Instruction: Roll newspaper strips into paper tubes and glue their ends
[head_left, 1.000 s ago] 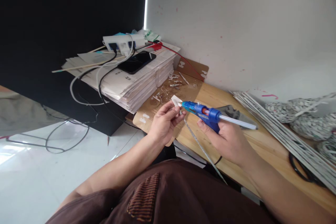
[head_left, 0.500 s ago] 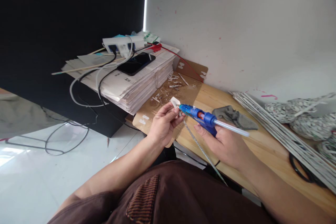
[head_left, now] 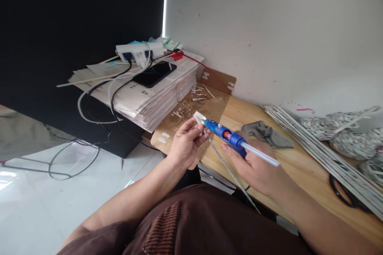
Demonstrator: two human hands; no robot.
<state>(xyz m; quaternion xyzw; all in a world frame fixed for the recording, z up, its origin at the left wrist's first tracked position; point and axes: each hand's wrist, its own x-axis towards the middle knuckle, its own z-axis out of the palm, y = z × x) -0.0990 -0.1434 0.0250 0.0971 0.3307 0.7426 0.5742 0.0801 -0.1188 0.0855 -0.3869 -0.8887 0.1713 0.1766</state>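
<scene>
My right hand [head_left: 257, 163] is wrapped round the grip of a blue hot glue gun [head_left: 220, 129]. A translucent glue stick [head_left: 259, 153] juts from its back end. The nozzle touches or nearly touches a small white paper piece [head_left: 199, 117], which my left hand [head_left: 186, 143] pinches between thumb and fingers. From below the left fingers a thin rolled newspaper tube [head_left: 224, 164] slants down to the right towards my lap; whether it joins the paper piece is hidden by the fingers.
Left stands a stack of newspapers [head_left: 167, 97] bearing a phone [head_left: 155, 73], a power strip [head_left: 139, 52] and looping cables. Paper scraps litter a brown board [head_left: 167, 125]. Rightward on the wooden table [head_left: 287, 167] lie a grey cloth [head_left: 267, 133], long paper tubes [head_left: 323, 157] and woven paper bundles [head_left: 350, 139].
The rear of the glue gun and the glue stick have dipped slightly and shifted left. The nozzle stays at the paper piece, and the left hand is nearly still.
</scene>
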